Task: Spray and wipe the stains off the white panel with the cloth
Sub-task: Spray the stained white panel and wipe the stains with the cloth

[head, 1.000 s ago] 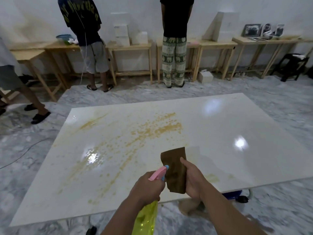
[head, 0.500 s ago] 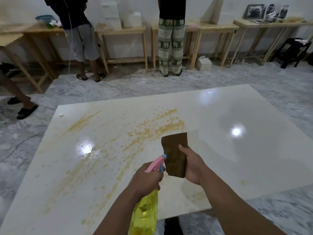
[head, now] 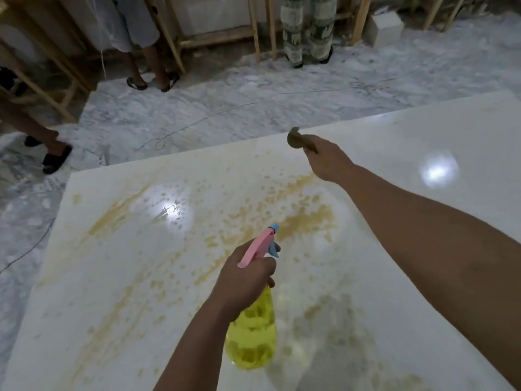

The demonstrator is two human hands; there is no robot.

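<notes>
Room: marble-veined floor point(head: 253, 88) running beyond the far edge of the white panel point(head: 408, 142); wooden table legs point(head: 255, 29) lining the wall past it.
White panel: lying flat and glossy, filling the lower view, reflecting two lamp glares; probably slick where wet.
Stains point(head: 304, 221): spreading in yellow-brown spatter across the panel's middle and toward its left edge; fainter patches near its near edge; right part looking clean.
Spray bottle point(head: 251, 334): hanging over the panel's near middle, pink head with blue nozzle pointing at the thickest spatter; yellow body looking fairly full, so likely some weight; rigid plastic, best held at the neck with a finger on the trigger.
Left hand point(head: 245, 280): wrapping closed around the bottle's neck, one finger curling by the trigger.
Cloth point(head: 297, 139): bunching brown at the panel's far edge; soft, light, limp; likely needing flattening under the palm for a broad wipe. Touching the panel or not: cannot tell.
Right hand point(head: 327, 162): reaching out over the panel, closing tight on the cloth.
Bystanders: standing on the floor beyond the panel's far edge, legs and sandals point(head: 56, 159) only showing; well apart from it.
Cable point(head: 197, 119): trailing on the floor past the panel's far edge.
Obstructions: nothing lying on the panel; outstretched right forearm crossing beside the spray line, possibly catching mist.
</notes>
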